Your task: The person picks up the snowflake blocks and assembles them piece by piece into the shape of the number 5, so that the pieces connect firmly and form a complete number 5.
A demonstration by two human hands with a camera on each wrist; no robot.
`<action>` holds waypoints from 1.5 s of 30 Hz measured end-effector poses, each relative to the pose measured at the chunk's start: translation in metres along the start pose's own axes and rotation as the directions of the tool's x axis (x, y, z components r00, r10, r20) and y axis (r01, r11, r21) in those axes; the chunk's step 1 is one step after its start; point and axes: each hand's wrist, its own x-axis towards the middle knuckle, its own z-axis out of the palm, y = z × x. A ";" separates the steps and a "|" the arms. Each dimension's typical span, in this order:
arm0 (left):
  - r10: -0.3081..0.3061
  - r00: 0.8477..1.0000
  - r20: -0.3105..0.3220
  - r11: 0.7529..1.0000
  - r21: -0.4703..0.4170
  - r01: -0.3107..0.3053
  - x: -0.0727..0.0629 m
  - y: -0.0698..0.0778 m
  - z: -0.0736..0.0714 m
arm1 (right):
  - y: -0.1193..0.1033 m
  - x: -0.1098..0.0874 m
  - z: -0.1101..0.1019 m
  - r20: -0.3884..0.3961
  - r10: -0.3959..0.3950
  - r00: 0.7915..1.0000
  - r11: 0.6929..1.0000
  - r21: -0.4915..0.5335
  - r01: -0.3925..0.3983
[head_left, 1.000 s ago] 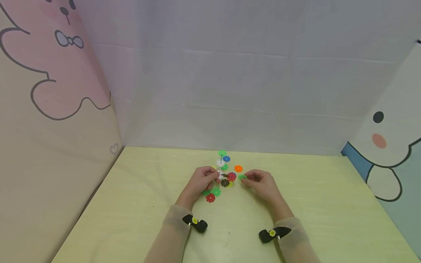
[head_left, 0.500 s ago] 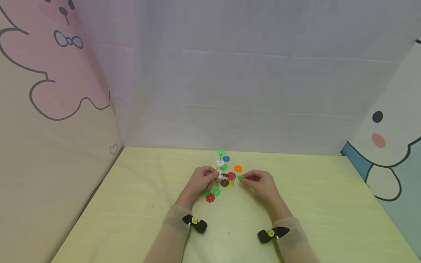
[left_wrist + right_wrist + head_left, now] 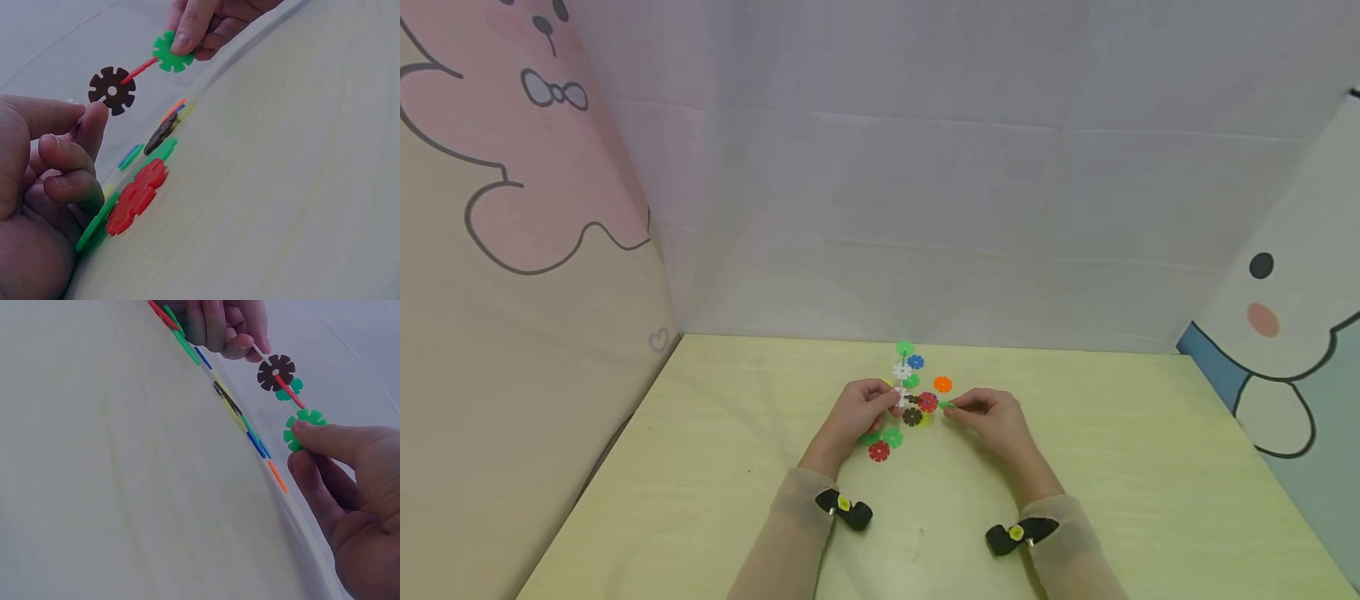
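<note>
In the head view my left hand pinches a white notched snowflake disc between thumb and fingertips. A brown snowflake disc is slotted onto that white one, and a red snowflake disc sticks out from the brown. My right hand holds a green snowflake disc by its edge, thumb on one face. Its notched rim is right at the red disc's free end. Above the left fingertips, another white disc and a green disc rise in line with the held white one.
Loose discs lie on the pale table around the hands: a red disc and green disc nearer me, a dark disc in the middle, an orange disc and blue disc farther back. A grey curtain hangs behind.
My right hand has shifted slightly left, bringing the green disc closer to the red one. The green disc has turned and now looks nearly edge-on in the head view. The left hand stays still.
</note>
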 end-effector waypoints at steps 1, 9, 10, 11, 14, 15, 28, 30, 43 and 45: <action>0.002 1.000 0.002 1.000 0.001 -0.002 0.000 0.000 0.000 | 0.000 0.000 0.001 -0.001 0.000 1.000 1.000 -0.006 0.000; 0.012 1.000 0.011 1.000 -0.006 -0.012 0.000 -0.001 0.000 | -0.003 -0.001 0.004 0.006 -0.012 1.000 0.999 -0.040 0.013; 0.012 1.000 0.008 1.000 -0.008 -0.012 0.000 -0.001 0.000 | -0.003 -0.001 0.004 0.004 -0.013 1.000 0.999 -0.040 0.013; 0.011 1.000 0.004 1.000 -0.009 -0.011 -0.001 0.000 0.000 | -0.002 -0.001 0.004 0.003 -0.013 1.000 0.999 -0.039 0.013; 0.009 1.000 -0.001 1.000 -0.009 -0.009 -0.001 0.000 0.000 | -0.001 -0.001 0.003 -0.004 -0.013 1.000 0.999 -0.034 0.012; 0.008 1.000 -0.003 1.000 -0.009 -0.008 -0.001 0.000 0.000 | -0.001 -0.001 0.003 -0.005 -0.013 1.000 0.999 -0.032 0.012; 0.009 1.000 -0.009 1.000 -0.003 -0.009 -0.001 0.001 0.000 | 0.001 0.000 0.000 0.003 -0.029 1.000 1.000 -0.005 0.029; 0.009 1.000 -0.012 1.000 0.002 -0.009 -0.001 0.001 0.001 | 0.002 0.000 -0.001 0.005 -0.031 0.999 1.000 0.001 0.031; 0.018 1.000 0.012 1.000 0.013 -0.018 0.000 0.000 0.001 | 0.001 -0.001 0.003 0.011 -0.060 0.998 0.998 0.021 0.060; 0.020 1.000 0.016 1.000 0.012 -0.020 0.000 0.000 0.001 | 0.001 -0.001 0.004 0.000 -0.075 0.997 0.997 0.018 0.075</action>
